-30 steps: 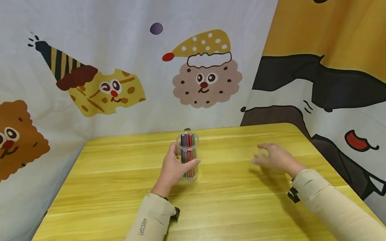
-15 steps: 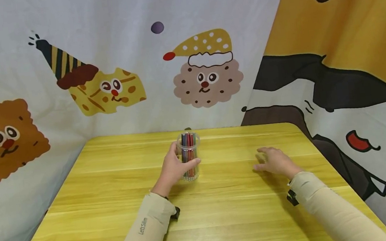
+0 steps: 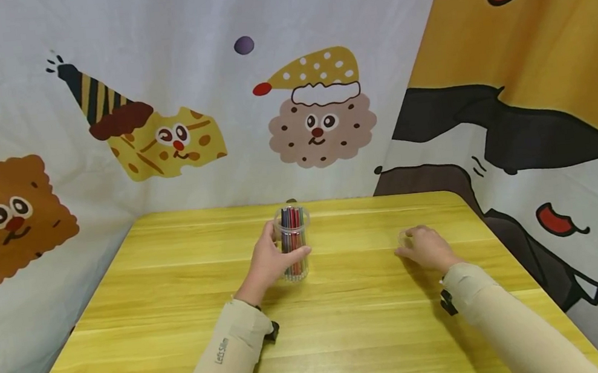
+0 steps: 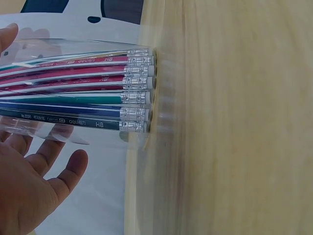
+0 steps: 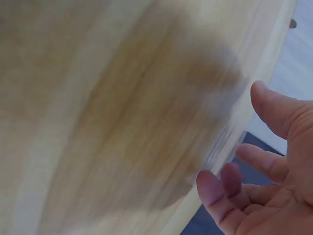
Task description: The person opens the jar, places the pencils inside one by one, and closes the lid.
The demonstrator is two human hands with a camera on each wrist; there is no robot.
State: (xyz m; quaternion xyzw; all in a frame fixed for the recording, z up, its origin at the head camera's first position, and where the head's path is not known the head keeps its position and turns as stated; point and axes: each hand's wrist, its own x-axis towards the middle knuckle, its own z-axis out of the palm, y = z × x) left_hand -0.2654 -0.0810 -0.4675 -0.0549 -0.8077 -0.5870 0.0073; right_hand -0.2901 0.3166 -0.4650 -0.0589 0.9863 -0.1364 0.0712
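Observation:
My left hand grips a clear plastic tube that stands upright on the table. Inside are several pencils in red, green, blue and dark shades, with metal-banded eraser ends at the tube's base in the left wrist view. The thumb lies across the tube's near side. To the right, my right hand is low over the table, fingers spread and loosely bent around a small clear round piece, like a lid. In the right wrist view its transparent edge shows between thumb and fingers.
A yellow wood-grain table extends under both hands. Behind it hangs a curtain with cartoon prints, meeting the table's far edge.
My right hand has lowered and turned slightly, its fingers drawing in around the clear round piece. The left hand and the tube of pencils stay in place.

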